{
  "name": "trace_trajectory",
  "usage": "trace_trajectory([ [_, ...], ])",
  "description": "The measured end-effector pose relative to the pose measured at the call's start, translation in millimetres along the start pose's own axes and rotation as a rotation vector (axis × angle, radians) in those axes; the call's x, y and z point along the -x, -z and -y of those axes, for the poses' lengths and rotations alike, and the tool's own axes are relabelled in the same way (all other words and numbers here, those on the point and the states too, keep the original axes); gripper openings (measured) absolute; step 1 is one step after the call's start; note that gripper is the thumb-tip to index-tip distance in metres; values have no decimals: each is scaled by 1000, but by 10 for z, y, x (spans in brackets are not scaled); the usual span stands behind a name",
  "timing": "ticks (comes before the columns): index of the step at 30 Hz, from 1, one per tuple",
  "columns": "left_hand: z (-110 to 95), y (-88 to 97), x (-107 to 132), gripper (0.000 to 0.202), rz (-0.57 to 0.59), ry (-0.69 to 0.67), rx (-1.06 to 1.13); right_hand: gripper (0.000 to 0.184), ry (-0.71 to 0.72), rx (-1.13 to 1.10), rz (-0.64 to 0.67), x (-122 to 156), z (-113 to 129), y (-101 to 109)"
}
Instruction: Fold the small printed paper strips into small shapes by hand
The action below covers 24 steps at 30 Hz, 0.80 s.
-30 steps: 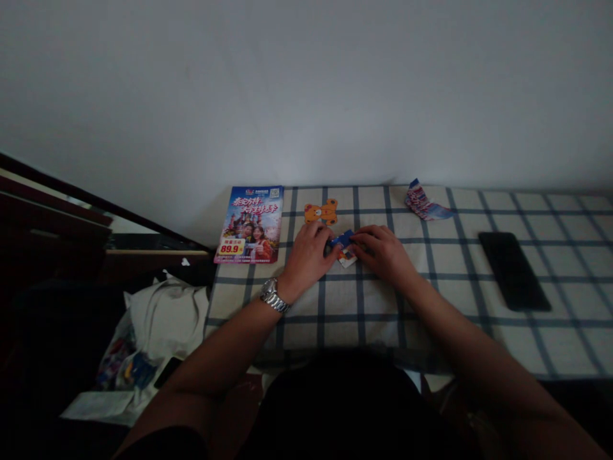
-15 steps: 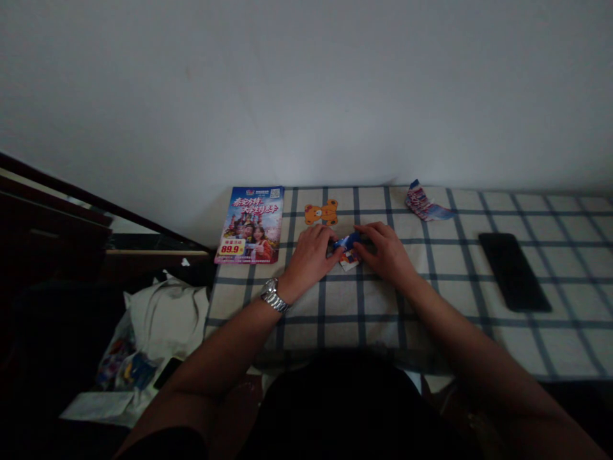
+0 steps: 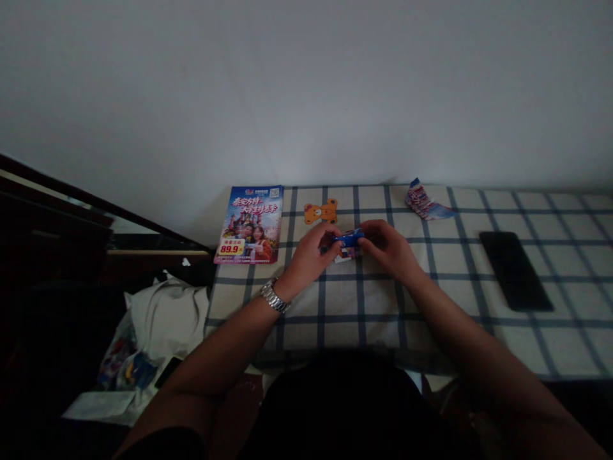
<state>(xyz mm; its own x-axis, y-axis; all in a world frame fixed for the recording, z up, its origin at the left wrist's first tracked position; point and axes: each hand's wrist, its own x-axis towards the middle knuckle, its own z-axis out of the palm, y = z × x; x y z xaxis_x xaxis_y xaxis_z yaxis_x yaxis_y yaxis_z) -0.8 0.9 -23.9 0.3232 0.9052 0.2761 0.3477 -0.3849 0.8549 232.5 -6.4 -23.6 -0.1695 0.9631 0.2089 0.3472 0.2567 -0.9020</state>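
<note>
On a checked-cloth bench (image 3: 364, 326), a brochure (image 3: 249, 225) lies at the left edge, with an orange bear cutout (image 3: 320, 211) near the wall. The left hand (image 3: 311, 252) and right hand (image 3: 387, 249) close together, gripping a blue paper piece (image 3: 348, 238) above mid-bench. Rightward, a printed paper strip (image 3: 424, 206) touches the back edge, and open cloth surrounds a black phone (image 3: 514, 271).

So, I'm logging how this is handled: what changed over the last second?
The left hand and right hand have drawn closer and raised the blue piece, now held between them, above the small printed card. The card, orange bear cutout, brochure and phone stayed where they were.
</note>
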Motion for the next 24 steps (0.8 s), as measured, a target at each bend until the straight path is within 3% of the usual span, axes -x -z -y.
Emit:
trace_trajectory([
  [3,24,-9,0,11,-9,-26,86,39,-94,-135,26,0,23,-9],
  [6,32,-23,-3,11,-21,-34,160,31,-130,-148,34,-6,63,-8],
  [10,33,-44,-8,13,-30,-24,250,29,-131,-166,-15,-2,97,-8],
  [15,81,-57,-21,31,-49,73,380,27,-120,-160,-51,14,99,-2],
  [24,60,-43,-42,31,-65,124,399,28,-97,-182,-48,18,78,-6],
])
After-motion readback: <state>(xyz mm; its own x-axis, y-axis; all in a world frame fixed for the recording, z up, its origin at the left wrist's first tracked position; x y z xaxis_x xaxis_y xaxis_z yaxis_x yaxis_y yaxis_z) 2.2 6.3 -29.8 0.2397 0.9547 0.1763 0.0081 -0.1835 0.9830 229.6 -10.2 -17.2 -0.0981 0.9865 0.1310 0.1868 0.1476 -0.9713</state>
